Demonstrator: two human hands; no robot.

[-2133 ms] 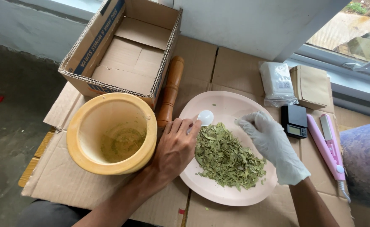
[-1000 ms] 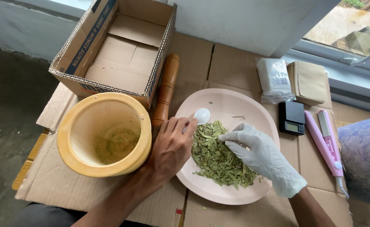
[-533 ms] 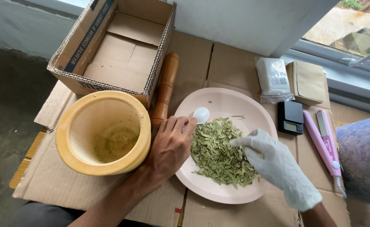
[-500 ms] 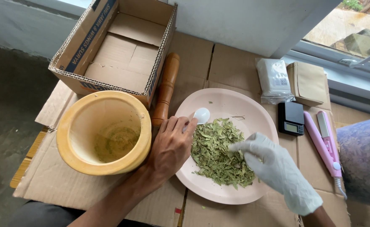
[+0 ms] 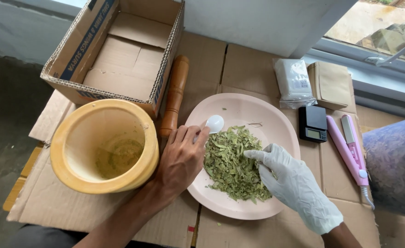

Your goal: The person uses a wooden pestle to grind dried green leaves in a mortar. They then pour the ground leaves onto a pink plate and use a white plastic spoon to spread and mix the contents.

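A pale pink plate lies on flattened cardboard and holds a heap of dried green leaves. My bare left hand rests over the plate's left rim. Its fingers lie on the handle of a small white spoon, whose bowl sticks out past the fingertips. My right hand, in a white glove, sits at the right side of the heap with its fingertips pinched into the leaves. A yellow mortar with green residue at its bottom stands just left of my left hand.
A wooden pestle lies between the mortar and the plate. An open cardboard box stands behind. To the right lie a small black scale, a pink heat sealer, a white packet and brown pouches.
My gloved right hand moved from the plate's right rim into the leaf heap and closed its fingertips on the leaves. My left hand and the spoon stayed put.
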